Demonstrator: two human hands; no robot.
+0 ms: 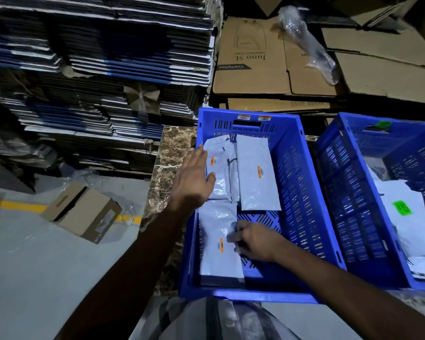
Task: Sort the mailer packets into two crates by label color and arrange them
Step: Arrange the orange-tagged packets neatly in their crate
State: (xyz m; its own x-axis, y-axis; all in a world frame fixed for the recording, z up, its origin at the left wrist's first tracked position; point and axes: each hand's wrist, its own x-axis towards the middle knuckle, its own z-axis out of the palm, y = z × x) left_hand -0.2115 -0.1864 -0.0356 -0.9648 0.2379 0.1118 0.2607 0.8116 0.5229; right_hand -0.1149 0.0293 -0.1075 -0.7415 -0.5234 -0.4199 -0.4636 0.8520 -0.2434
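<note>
A blue crate [302, 192] with orange tags on its far rim holds several white mailer packets with orange labels. My left hand [194, 177] lies flat, fingers straight, on the far left packet [219, 182]. A longer packet [257, 177] lies to its right. My right hand [253, 239] has its fingers curled at the right edge of the near packet [217, 244], pinching it. A second blue crate [341, 182] on the right carries a green tag and holds white packets with a green label [402, 207].
Both crates stand on a brown marble counter [167, 168]. Stacks of flattened cartons rise behind at the left, brown cardboard boxes [253, 60] behind the crates. A small open carton [81, 212] lies on the grey floor at the left by a yellow line.
</note>
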